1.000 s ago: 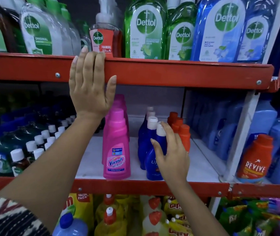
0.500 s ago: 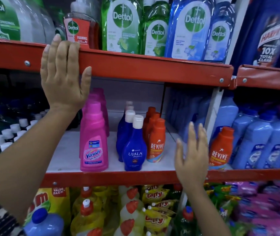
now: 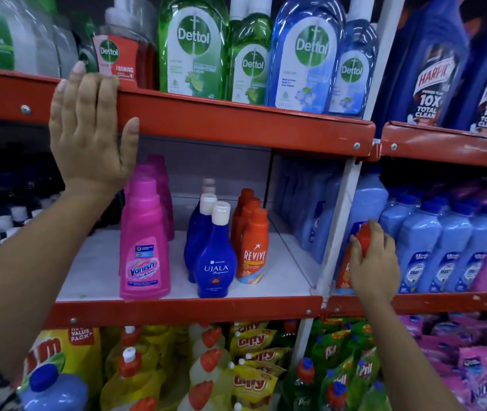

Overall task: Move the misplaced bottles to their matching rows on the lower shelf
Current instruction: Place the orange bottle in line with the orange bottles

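A lone orange Revive bottle [image 3: 343,269] stands at the left end of the right bay, in front of light-blue bottles. My right hand [image 3: 374,258] is wrapped around its neck and cap. In the middle bay stand three rows: pink Vanish bottles [image 3: 144,247], dark blue Ujala bottles [image 3: 213,256] with white caps, and orange Revive bottles [image 3: 251,247]. My left hand [image 3: 92,129] lies flat against the front lip of the upper red shelf [image 3: 236,120], holding no bottle.
A white upright post [image 3: 337,226] separates the two bays. Light-blue bottles [image 3: 443,244] and pink ones fill the right bay. Dettol bottles [image 3: 194,46] and Harpic bottles [image 3: 432,69] stand above. The red lower shelf lip [image 3: 188,307] runs across; yellow and green bottles sit below.
My right hand left the Ujala row, crossed the post to the right and closed on the lone Revive bottle. The view swung right. My left hand stayed on the upper shelf lip.
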Demonstrator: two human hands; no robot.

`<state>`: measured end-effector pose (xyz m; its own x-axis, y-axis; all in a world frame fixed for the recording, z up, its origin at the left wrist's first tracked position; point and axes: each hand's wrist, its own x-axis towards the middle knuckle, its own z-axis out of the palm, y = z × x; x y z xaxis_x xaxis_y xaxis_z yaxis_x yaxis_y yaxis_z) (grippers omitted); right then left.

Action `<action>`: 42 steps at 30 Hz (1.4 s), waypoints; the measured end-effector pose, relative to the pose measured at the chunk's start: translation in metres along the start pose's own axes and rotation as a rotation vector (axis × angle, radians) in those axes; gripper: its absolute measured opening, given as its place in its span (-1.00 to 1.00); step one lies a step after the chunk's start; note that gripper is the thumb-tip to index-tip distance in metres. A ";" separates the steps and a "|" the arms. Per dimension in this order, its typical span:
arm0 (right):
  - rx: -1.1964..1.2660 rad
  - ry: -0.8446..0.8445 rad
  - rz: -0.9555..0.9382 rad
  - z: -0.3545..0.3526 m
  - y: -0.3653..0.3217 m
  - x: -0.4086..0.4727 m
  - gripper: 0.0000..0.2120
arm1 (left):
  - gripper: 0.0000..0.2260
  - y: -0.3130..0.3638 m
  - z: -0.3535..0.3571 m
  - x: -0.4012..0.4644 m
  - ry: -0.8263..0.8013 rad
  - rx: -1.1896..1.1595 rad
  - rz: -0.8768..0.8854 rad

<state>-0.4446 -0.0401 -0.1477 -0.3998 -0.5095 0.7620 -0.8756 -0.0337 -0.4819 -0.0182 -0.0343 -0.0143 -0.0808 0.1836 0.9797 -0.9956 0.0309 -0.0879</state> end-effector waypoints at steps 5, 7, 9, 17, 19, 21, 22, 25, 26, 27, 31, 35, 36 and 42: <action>0.053 0.083 -0.067 -0.005 -0.003 -0.013 -0.64 | -0.58 0.001 0.001 0.000 0.017 0.011 0.010; 0.075 0.133 -0.135 -0.006 -0.007 -0.023 -0.64 | -0.58 0.001 0.001 0.000 0.018 0.017 0.013; 0.070 0.202 -0.219 -0.009 -0.013 -0.031 -0.65 | -0.58 0.000 0.001 0.000 0.016 0.019 0.012; 0.179 0.263 -0.410 -0.026 -0.078 -0.041 -0.67 | -0.57 0.001 0.000 0.000 -0.014 0.036 -0.007; 0.283 0.181 -0.382 -0.028 -0.095 -0.042 -0.65 | -0.56 0.002 -0.001 0.001 -0.025 0.040 -0.011; 0.350 0.089 -0.368 -0.027 -0.109 -0.041 -0.64 | -0.56 0.002 -0.002 0.001 -0.036 0.041 -0.015; 0.367 0.048 -0.367 -0.025 -0.114 -0.041 -0.64 | -0.55 0.002 -0.002 0.001 -0.041 0.043 -0.016; 0.392 -0.057 -0.354 -0.017 -0.124 -0.037 -0.63 | -0.55 0.003 -0.003 0.001 -0.054 0.044 -0.018; 0.394 -0.091 -0.345 -0.013 -0.125 -0.037 -0.63 | -0.55 0.003 -0.004 0.001 -0.056 0.044 -0.018; 0.395 -0.119 -0.337 -0.009 -0.126 -0.038 -0.64 | -0.54 0.003 -0.004 0.002 -0.058 0.044 -0.017; 0.384 -0.200 -0.325 0.006 -0.121 -0.046 -0.64 | -0.54 0.003 -0.004 0.002 -0.070 0.041 -0.009; 0.418 -0.273 -0.275 0.017 -0.116 -0.057 -0.64 | -0.53 0.003 -0.004 0.003 -0.089 0.041 -0.013; 0.429 -0.270 -0.276 0.019 -0.115 -0.059 -0.65 | -0.52 0.003 -0.005 0.003 -0.096 0.040 -0.014; 0.438 -0.251 -0.261 0.024 -0.117 -0.065 -0.61 | -0.52 0.006 -0.012 0.005 -0.137 0.014 -0.026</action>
<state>-0.3097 -0.0232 -0.1515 -0.0620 -0.6235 0.7794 -0.7207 -0.5122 -0.4671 -0.0244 -0.0214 -0.0125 -0.0599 0.0471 0.9971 -0.9979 0.0201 -0.0609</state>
